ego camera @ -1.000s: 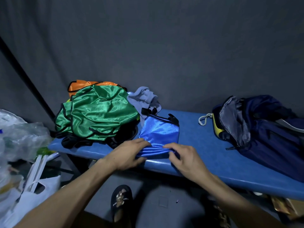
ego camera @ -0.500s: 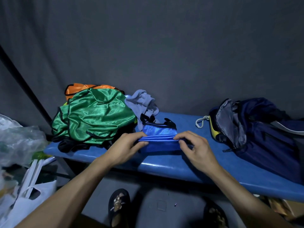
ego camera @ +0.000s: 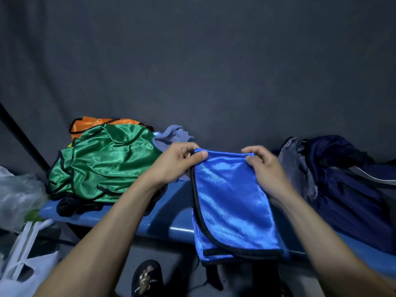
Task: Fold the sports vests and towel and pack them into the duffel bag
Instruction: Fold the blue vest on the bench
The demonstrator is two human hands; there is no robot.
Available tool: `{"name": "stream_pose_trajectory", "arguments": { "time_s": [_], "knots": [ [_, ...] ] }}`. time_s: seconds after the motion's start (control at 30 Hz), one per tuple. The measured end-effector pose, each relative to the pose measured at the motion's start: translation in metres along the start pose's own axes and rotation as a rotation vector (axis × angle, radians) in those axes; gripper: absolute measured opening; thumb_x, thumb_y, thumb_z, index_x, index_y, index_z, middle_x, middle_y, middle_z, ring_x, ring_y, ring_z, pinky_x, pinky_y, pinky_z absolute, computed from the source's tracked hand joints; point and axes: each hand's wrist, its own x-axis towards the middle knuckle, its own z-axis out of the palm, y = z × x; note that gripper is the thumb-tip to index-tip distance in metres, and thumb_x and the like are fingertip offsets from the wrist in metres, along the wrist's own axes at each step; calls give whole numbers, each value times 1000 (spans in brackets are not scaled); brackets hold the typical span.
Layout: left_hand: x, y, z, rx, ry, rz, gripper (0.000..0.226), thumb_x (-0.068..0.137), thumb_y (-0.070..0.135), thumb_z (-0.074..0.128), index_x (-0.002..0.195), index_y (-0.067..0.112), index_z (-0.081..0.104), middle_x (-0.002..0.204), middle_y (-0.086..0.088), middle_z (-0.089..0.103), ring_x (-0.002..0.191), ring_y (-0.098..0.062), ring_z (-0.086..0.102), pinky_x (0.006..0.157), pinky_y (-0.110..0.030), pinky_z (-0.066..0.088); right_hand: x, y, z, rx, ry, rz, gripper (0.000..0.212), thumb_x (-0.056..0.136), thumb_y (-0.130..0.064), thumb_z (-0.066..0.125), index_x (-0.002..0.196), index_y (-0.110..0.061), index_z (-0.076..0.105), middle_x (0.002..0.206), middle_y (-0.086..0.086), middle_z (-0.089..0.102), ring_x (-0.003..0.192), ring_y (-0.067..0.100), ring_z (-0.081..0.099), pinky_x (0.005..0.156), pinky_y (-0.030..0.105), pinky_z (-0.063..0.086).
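Note:
A shiny blue sports vest [ego camera: 231, 202] with black trim hangs folded in the air above the blue bench [ego camera: 158, 224]. My left hand [ego camera: 177, 161] pinches its top left corner and my right hand [ego camera: 263, 166] pinches its top right corner. A crumpled green vest [ego camera: 107, 159] lies in a pile at the left of the bench, with an orange vest [ego camera: 94, 124] behind it. A grey-blue towel [ego camera: 173, 136] sits bunched behind my left hand. The dark navy duffel bag [ego camera: 347, 185] lies open on the bench at the right.
Plastic bags [ego camera: 19, 194] and a white bag [ego camera: 23, 273] stand on the floor at the left. A dark pole [ego camera: 23, 136] slants up at the left. A foot in a black sandal [ego camera: 147, 279] is below the bench. A grey cloth backdrop fills the rear.
Both hands have lifted the blue vest off the bench and hold it up by its top edge, so it now hangs down. The view has shifted slightly.

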Motion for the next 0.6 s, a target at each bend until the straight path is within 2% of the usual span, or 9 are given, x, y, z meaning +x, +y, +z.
{"name": "stream_pose_trajectory", "arguments": {
  "time_s": [0.13, 0.23, 0.27, 0.33, 0.4, 0.47, 0.5, 0.57, 0.6],
  "knots": [
    [30, -64, 20, -124, -26, -278, 36, 97, 36, 68, 73, 14, 54, 67, -7, 52, 61, -19, 50, 54, -25, 41, 27, 60, 4, -189, -11, 185, 15, 102, -10, 54, 111, -16, 64, 79, 12, 53, 75, 26, 47, 66, 34, 37],
    [46, -99, 30, -105, 29, -409, 35, 95, 38, 70, 75, 14, 56, 71, -8, 61, 69, -23, 57, 65, -35, 45, 34, 77, 6, -277, -43, 372, 49, 98, -27, 67, 140, -9, 49, 108, 5, 63, 91, 20, 63, 77, 29, 50],
    [51, -104, 32, -86, 61, -435, 34, 96, 38, 70, 78, 12, 56, 72, -9, 61, 69, -22, 57, 66, -36, 45, 36, 80, 5, -287, -54, 403, 61, 94, -26, 72, 146, -11, 43, 111, 2, 64, 90, 15, 65, 73, 22, 50],
    [64, -111, 35, -70, 135, -457, 33, 96, 37, 69, 82, 10, 58, 74, -10, 61, 69, -22, 57, 66, -35, 44, 42, 80, 6, -290, -77, 398, 73, 91, -14, 76, 152, -12, 36, 94, 2, 67, 77, 11, 66, 60, 16, 51],
    [76, -116, 37, -8, 204, -449, 37, 95, 37, 70, 74, 11, 54, 70, -7, 58, 67, -22, 54, 65, -32, 42, 49, 85, 4, -353, -62, 341, 76, 90, -11, 75, 154, -12, 34, 94, 7, 70, 84, 20, 70, 78, 28, 58],
    [84, -119, 35, 240, 247, -381, 36, 96, 36, 69, 73, 12, 55, 72, -4, 56, 69, -19, 52, 68, -31, 41, 51, 82, 3, -489, -78, 262, 72, 91, -17, 74, 153, -15, 38, 107, 8, 67, 102, 25, 67, 94, 36, 53],
    [85, -118, 33, 363, 245, -321, 28, 96, 36, 68, 84, 11, 62, 81, -3, 60, 77, -18, 55, 73, -31, 43, 49, 79, 1, -577, -104, 206, 65, 91, -21, 74, 148, -16, 43, 113, 5, 62, 105, 23, 64, 94, 36, 50],
    [84, -108, 28, 508, 200, -182, 26, 95, 33, 70, 110, 12, 65, 103, 2, 59, 93, -15, 55, 85, -30, 44, 42, 71, -2, -739, -149, 0, 36, 90, -25, 75, 122, -19, 60, 111, -1, 56, 94, 14, 61, 91, 32, 49],
    [81, -103, 24, 534, 167, -117, 26, 94, 29, 72, 114, 14, 65, 106, 4, 55, 95, -14, 55, 88, -30, 44, 37, 67, -3, -791, -181, -112, 22, 88, -27, 76, 104, -20, 64, 102, -4, 56, 84, 9, 58, 86, 31, 49]
  ]
}}
